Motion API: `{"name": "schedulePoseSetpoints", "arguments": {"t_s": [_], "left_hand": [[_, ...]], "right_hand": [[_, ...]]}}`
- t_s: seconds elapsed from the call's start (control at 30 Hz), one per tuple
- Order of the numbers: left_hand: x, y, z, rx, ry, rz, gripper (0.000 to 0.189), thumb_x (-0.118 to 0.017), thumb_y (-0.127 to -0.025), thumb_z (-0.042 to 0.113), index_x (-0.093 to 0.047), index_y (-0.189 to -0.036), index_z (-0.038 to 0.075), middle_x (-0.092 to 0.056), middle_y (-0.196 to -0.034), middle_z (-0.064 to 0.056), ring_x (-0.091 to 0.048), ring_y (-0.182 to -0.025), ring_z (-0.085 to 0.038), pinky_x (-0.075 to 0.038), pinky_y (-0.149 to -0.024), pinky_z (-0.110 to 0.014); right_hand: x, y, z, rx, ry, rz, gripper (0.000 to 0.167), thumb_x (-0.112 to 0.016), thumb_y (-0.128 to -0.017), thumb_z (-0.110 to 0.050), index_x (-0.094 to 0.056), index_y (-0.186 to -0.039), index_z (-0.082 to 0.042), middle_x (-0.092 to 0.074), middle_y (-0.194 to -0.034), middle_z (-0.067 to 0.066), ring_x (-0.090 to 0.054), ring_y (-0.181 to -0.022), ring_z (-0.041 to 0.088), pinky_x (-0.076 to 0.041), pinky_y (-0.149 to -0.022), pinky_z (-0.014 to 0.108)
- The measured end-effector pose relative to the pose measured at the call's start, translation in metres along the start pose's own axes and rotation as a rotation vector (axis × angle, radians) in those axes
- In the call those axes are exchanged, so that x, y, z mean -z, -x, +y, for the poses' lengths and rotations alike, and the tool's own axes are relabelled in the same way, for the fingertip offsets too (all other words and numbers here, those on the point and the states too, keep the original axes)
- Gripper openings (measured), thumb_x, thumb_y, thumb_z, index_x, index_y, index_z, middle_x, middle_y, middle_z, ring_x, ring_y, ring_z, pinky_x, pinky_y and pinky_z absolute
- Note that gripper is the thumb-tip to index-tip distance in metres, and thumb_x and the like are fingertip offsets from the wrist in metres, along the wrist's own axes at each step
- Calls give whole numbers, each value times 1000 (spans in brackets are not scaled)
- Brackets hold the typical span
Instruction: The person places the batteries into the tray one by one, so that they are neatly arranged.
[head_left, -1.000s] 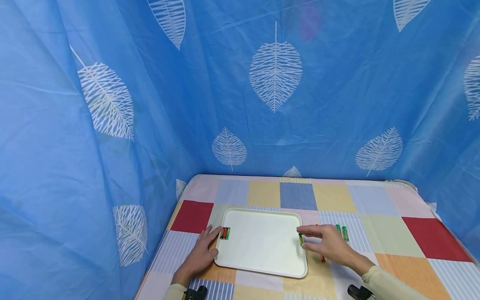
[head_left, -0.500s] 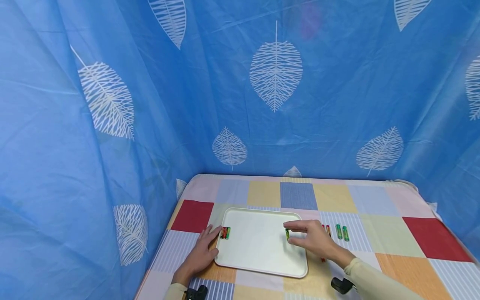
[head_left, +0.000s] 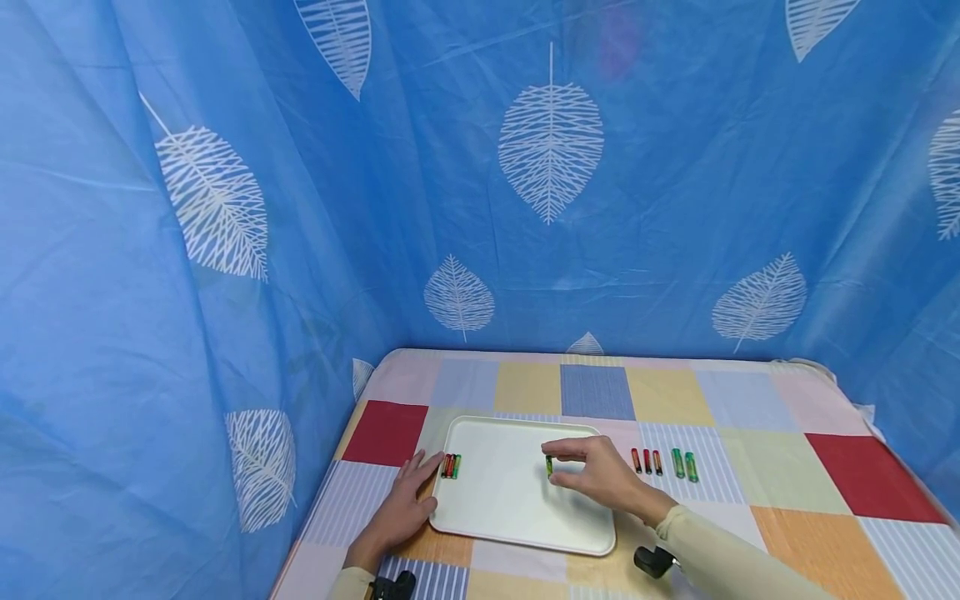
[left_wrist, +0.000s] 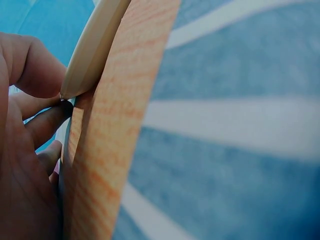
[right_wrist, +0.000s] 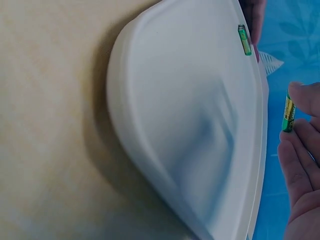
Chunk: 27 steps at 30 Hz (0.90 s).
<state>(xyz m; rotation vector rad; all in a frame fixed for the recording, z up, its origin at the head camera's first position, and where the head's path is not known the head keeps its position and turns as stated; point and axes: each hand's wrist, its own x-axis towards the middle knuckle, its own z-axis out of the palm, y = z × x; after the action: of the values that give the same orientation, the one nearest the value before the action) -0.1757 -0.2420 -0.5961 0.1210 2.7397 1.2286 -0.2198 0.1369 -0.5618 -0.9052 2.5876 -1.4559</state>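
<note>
My right hand [head_left: 603,475] pinches a small green battery [head_left: 549,467] between thumb and fingers above the white tray [head_left: 510,512]. In the right wrist view the same battery [right_wrist: 288,112] is green with a yellow band, held by its two ends. My left hand [head_left: 401,504] rests against the tray's left edge, fingers spread. The left wrist view shows its thumb and fingers at the tray's rim [left_wrist: 92,55]. Inside the tray, by that edge, red batteries [head_left: 447,466] and a green battery [head_left: 457,467] lie side by side.
Right of the tray, three red batteries [head_left: 647,462] lie in a row on the patchwork tablecloth [head_left: 780,467]. Two larger green batteries [head_left: 684,465] lie beside them. A blue curtain [head_left: 480,208] with white leaves hangs behind and left of the table.
My right hand has moved left with the green battery, from the tray's right rim to over its inside. The red batteries on the cloth have come into view. My left hand has stayed put.
</note>
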Motion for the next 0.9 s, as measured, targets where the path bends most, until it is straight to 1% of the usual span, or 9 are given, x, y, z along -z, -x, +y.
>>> {"name": "schedulePoseSetpoints", "arguments": {"t_s": [0.1,0.27,0.4,0.53,0.63,0.9], "left_hand": [[0,0,0,4,2,-1,79,-69,-89,9,-51,-165,19,-33,-177,-23,-18,-166,-55,-11,-128,-82],[0,1,0,4,7,0,79,-70,-90,10,-51,-166,19,-32,-178,-23,-18,-166,-55,-12,-128,-83],[1,2,0,8,-1,-1,79,-70,-90,10,-50,-166,19,-32,-178,-23,-18,-166,-55,-12,-128,-83],[1,2,0,14,-1,-1,79,-70,-90,11,-50,-166,20,-31,-178,-23,-17,-166,-56,-12,-127,-83],[1,2,0,14,-5,-2,80,-71,-90,12,-50,-166,21,-31,-178,-22,-17,-166,-55,-15,-127,-84],[1,2,1,3,-22,-1,79,-71,-89,14,-51,-166,21,-33,-177,-23,-19,-165,-55,-19,-125,-85]], "right_hand": [[-6,-5,0,8,-27,-6,42,-87,-91,-8,-78,-131,0,-80,-129,13,-80,-115,32,-64,-102,37],[-16,-13,0,30,-20,-1,41,-86,-92,-9,-77,-131,1,-80,-129,13,-80,-115,33,-64,-102,36],[-22,-21,-5,24,-11,2,42,-86,-92,-8,-77,-132,0,-80,-130,12,-80,-115,33,-64,-102,36],[-28,-28,-11,17,-11,-11,42,-85,-92,-9,-77,-133,-1,-80,-132,10,-80,-116,34,-64,-102,38],[-33,-33,-14,13,-13,-23,42,-85,-93,-10,-77,-133,-2,-80,-132,10,-79,-116,35,-64,-103,39],[-50,-45,-22,24,-14,-41,42,-84,-93,-7,-77,-133,0,-80,-132,12,-79,-117,32,-63,-104,36]]}}
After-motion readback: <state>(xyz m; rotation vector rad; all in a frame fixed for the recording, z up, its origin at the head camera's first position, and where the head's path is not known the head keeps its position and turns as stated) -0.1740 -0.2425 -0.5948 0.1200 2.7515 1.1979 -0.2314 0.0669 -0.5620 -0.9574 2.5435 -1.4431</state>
